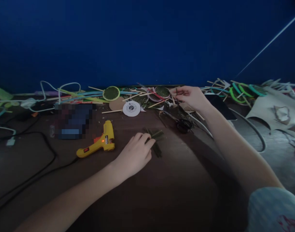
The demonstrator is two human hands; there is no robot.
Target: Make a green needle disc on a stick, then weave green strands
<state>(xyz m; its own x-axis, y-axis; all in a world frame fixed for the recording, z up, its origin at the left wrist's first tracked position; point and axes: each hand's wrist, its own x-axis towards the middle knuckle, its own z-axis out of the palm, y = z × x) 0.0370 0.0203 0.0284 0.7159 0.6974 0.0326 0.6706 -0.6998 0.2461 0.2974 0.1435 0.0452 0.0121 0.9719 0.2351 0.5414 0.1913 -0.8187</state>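
My left hand (137, 153) is closed at the crossed dark green strips (157, 145) on the table, with its fingertips curled over their left end. Farther back, my right hand (192, 98) makes a pinch above the pile by the wall. A thin dark piece shows at its fingertips, too small to name. Just below that hand lie black-handled scissors (183, 125), blades pointing left. A yellow hot glue gun (106, 140) rests to the left of my left hand, its small orange light lit.
Along the blue wall (147, 42) runs a pile of sticks, scraps and round green-filled discs (111, 93). A white printed disc (131, 109) lies in front. Black cord (53, 167) crosses the left side. A dark tablet (221, 108) and torn pale sheet (272, 108) lie right.
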